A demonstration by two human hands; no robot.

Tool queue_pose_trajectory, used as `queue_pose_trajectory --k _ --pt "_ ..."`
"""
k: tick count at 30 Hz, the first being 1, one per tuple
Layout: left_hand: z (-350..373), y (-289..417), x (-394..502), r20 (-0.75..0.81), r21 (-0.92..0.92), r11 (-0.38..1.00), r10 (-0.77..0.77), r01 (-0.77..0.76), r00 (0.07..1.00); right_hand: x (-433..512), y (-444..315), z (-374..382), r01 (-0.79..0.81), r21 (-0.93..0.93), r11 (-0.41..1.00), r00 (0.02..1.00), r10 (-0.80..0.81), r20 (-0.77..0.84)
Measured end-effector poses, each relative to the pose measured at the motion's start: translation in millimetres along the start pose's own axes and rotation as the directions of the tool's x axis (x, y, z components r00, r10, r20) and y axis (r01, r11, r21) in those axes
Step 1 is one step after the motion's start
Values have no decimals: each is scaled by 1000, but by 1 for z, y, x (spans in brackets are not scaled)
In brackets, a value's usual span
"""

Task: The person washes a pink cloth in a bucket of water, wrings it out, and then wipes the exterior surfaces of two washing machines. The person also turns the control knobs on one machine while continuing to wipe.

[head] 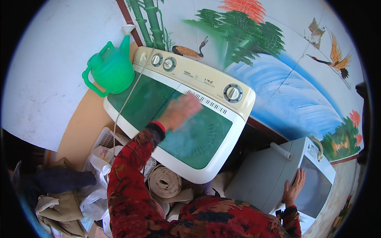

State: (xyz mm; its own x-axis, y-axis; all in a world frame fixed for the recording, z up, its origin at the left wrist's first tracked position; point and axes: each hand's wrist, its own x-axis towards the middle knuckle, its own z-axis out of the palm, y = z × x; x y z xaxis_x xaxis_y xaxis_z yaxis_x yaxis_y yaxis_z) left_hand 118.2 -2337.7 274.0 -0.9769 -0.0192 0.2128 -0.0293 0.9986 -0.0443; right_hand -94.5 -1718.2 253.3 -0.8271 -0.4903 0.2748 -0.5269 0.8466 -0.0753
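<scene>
A twin-tub washing machine (195,136) with a cream control panel and green lids stands before me. My left hand (181,110), blurred, is over its right-hand lid near the vent slots and holds nothing that I can see; whether it touches the lid is unclear. At the right, my right hand (294,186) lies with fingers extended against the front edge of a grey cabinet-like appliance (262,175) with a dark front panel. A green plastic watering can (111,71) with a white rose stands on the washing machine's far left corner.
A thin cord (128,98) crosses the left lid. Below the machine are a rolled length of beige material (164,182), a plastic basket (104,137) with white bags, and folded brown cloth (64,211). A white tube (281,150) lies on the grey appliance. A painted wall (268,77) rises behind.
</scene>
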Motion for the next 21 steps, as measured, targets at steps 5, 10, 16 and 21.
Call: queue_pose_trajectory --k 5,10,16,21 --pt "24 -108 0 160 73 758 -650 648 743 1 -5 -6 20 9 1000 1000 -20 4" --pt "45 -110 31 204 -29 672 -721 740 663 2 -9 -7 -20 10 1000 1000 20 17" --pt "40 -35 47 221 -39 812 -561 582 798 3 -11 -9 3 27 1000 1000 -3 -5" --pt "36 42 67 227 -68 870 -463 488 857 3 -11 -12 -20 2 1000 1000 20 15"
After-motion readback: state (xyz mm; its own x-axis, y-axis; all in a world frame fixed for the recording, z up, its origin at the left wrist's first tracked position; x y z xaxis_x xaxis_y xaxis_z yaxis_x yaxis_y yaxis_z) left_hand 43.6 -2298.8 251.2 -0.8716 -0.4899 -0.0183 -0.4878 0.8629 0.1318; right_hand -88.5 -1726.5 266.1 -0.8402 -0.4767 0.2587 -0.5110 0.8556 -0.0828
